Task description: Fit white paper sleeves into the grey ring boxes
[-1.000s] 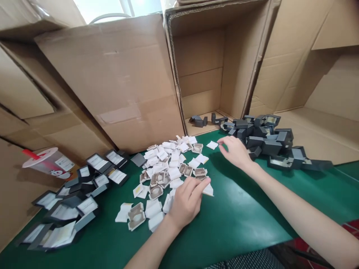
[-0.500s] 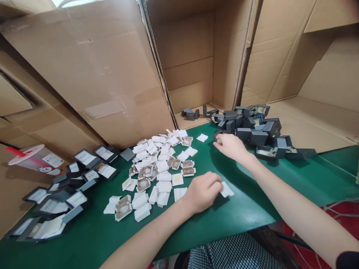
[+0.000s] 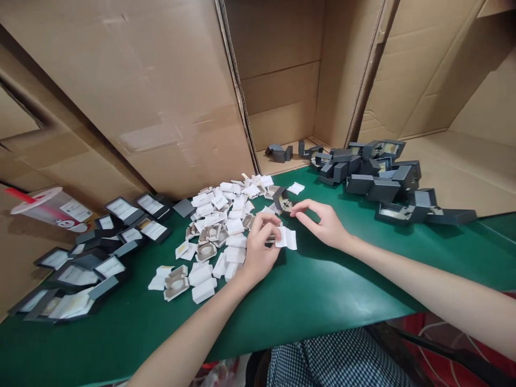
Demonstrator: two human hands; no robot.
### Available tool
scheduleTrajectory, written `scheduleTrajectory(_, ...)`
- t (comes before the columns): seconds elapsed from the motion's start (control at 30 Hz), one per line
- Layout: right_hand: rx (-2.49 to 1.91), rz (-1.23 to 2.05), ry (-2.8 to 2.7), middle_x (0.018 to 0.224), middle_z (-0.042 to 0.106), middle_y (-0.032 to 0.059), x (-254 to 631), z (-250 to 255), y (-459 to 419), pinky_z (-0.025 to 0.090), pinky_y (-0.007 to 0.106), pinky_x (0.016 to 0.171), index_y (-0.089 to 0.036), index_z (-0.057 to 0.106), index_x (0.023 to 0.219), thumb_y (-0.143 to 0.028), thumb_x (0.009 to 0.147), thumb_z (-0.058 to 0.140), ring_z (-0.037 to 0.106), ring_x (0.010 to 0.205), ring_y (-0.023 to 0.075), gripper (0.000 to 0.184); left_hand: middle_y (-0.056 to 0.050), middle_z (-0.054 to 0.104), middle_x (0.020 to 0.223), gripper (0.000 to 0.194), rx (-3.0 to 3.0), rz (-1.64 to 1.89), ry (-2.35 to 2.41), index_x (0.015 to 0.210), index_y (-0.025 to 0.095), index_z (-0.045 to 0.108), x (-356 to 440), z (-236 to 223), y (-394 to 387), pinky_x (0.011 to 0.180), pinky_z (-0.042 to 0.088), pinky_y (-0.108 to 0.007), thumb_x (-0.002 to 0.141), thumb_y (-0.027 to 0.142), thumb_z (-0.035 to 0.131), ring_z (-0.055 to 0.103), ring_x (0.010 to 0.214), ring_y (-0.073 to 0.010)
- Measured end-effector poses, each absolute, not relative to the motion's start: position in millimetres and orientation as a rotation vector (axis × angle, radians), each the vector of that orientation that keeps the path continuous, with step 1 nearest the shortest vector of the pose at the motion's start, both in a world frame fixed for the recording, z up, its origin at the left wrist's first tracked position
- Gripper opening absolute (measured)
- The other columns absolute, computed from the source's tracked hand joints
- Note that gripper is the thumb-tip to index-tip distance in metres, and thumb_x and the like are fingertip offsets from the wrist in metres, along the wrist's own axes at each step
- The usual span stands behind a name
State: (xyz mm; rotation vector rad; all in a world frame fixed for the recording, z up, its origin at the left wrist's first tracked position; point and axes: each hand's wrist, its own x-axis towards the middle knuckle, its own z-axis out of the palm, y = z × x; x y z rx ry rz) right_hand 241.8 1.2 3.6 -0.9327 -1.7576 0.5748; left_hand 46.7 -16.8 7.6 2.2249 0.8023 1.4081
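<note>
Between the fingers of my left hand (image 3: 261, 244) is a small folded white card (image 3: 287, 238), one end sticking out to the right. My right hand (image 3: 322, 221) pinches the edge of a small dark grey box (image 3: 282, 199) with its lid up. Both hands are close together, right of a spread of white folded card inserts (image 3: 236, 226). Some inserts lie turned over, showing grey-brown hollows. Another white card (image 3: 295, 188) lies apart on the green table (image 3: 342, 290), just beyond the right hand.
Open dark boxes (image 3: 387, 183) are heaped at the right, against cardboard. More dark boxes holding white papers (image 3: 80, 279) lie at the left, beside a plastic cup with a red straw (image 3: 52, 207). Several dark boxes (image 3: 279, 154) sit inside the large carton (image 3: 282, 80) behind.
My right hand has come left from the heap with a dark box. My left hand, still holding the white card, has moved up and left towards it. The view has shifted slightly.
</note>
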Motion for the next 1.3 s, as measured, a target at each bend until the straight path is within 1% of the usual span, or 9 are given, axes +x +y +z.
scheduleTrajectory(0.17,-0.831,1.148,-1.633,0.088,0.071,0.0034,236.1,4.7,-2.7,0.052,0.036,0.08,-0.021,0.06,0.106,-0.037,0.086,0.062,0.067,0.083,0.0183,0.026,-0.003,0.05,0.095,0.019,2.146,1.357,0.821,0.071,0.017,0.05,46.8,4.5,-16.7,0.072,0.048,-0.024,0.079,0.001,0.056,0.056,0.091,-0.014)
scheduleTrajectory(0.3,-0.786,1.349,-1.552,0.084,0.069,0.0027,233.5,9.5,-4.1,0.053,0.033,0.073,-0.019,0.064,0.097,-0.036,0.075,0.073,0.065,0.076,0.0166,0.028,-0.004,0.051,0.097,0.015,2.153,1.359,0.846,0.076,0.018,0.051,48.1,5.7,-17.3,0.069,0.048,-0.022,0.081,0.005,0.058,0.055,0.091,-0.0142)
scheduleTrajectory(0.47,-0.897,1.082,-1.327,0.095,0.071,0.0047,257.2,18.6,8.0,0.051,0.036,0.084,-0.019,0.07,0.09,-0.036,0.076,0.072,0.065,0.086,0.0184,0.022,-0.007,0.053,0.107,0.019,2.234,1.252,0.924,0.103,0.02,0.051,50.8,6.8,-19.6,0.073,0.051,-0.025,0.087,0.01,0.052,0.056,0.088,-0.0132)
scheduleTrajectory(0.63,-1.019,0.895,-1.282,0.09,0.07,0.0046,270.5,4.9,32.4,0.051,0.04,0.085,-0.02,0.066,0.085,-0.04,0.078,0.066,0.064,0.085,0.0205,0.021,-0.011,0.048,0.131,0.033,2.338,1.035,1.026,0.119,0.022,0.05,50.6,6.5,-20.8,0.089,0.052,-0.034,0.089,0.011,0.05,0.053,0.117,-0.021)
scheduleTrajectory(0.8,-0.886,0.967,-1.465,0.109,0.068,0.007,264.4,-4.7,44.3,0.048,0.039,0.094,-0.02,0.06,0.082,-0.042,0.084,0.059,0.059,0.112,0.023,0.022,-0.011,0.043,0.14,0.034,2.37,0.976,1.017,0.121,0.024,0.052,50.0,5.1,-20.9,0.096,0.051,-0.037,0.09,0.012,0.048,0.046,0.13,-0.0236)
scheduleTrajectory(0.9,-0.898,1.044,-1.666,0.098,0.069,0.0062,263.2,-5.2,40.9,0.048,0.038,0.088,-0.019,0.061,0.083,-0.039,0.086,0.056,0.063,0.097,0.0212,0.021,-0.011,0.043,0.14,0.036,2.387,0.96,1.043,0.123,0.024,0.05,49.9,6.0,-21.6,0.102,0.047,-0.04,0.089,0.012,0.049,0.045,0.131,-0.0239)
scheduleTrajectory(1.0,-0.981,0.959,-1.842,0.088,0.067,0.0036,261.4,-4.1,31.8,0.048,0.034,0.08,-0.018,0.063,0.086,-0.034,0.087,0.052,0.061,0.082,0.0181,0.019,-0.011,0.044,0.139,0.04,2.41,0.946,1.072,0.126,0.023,0.047,49.5,6.9,-21.3,0.107,0.043,-0.042,0.088,0.011,0.051,0.044,0.132,-0.0237)
scheduleTrajectory(1.2,-0.991,0.961,-1.967,0.082,0.068,0.0027,256.6,6.7,14.4,0.047,0.03,0.067,-0.019,0.066,0.088,-0.032,0.088,0.051,0.06,0.072,0.0165,0.02,-0.01,0.056,0.122,0.031,2.511,0.878,1.053,0.116,0.021,0.054,48.3,3.2,-16.3,0.1,0.048,-0.042,0.088,0.009,0.048,0.053,0.119,-0.0234)
scheduleTrajectory(1.3,-0.944,0.998,-1.878,0.092,0.069,0.005,258.5,11.7,12.5,0.049,0.031,0.071,-0.018,0.064,0.098,-0.033,0.086,0.056,0.063,0.079,0.0179,0.02,-0.011,0.059,0.117,0.025,2.599,0.843,1.01,0.11,0.019,0.057,47.5,1.5,-14.3,0.103,0.046,-0.045,0.088,0.01,0.048,0.05,0.123,-0.0259)
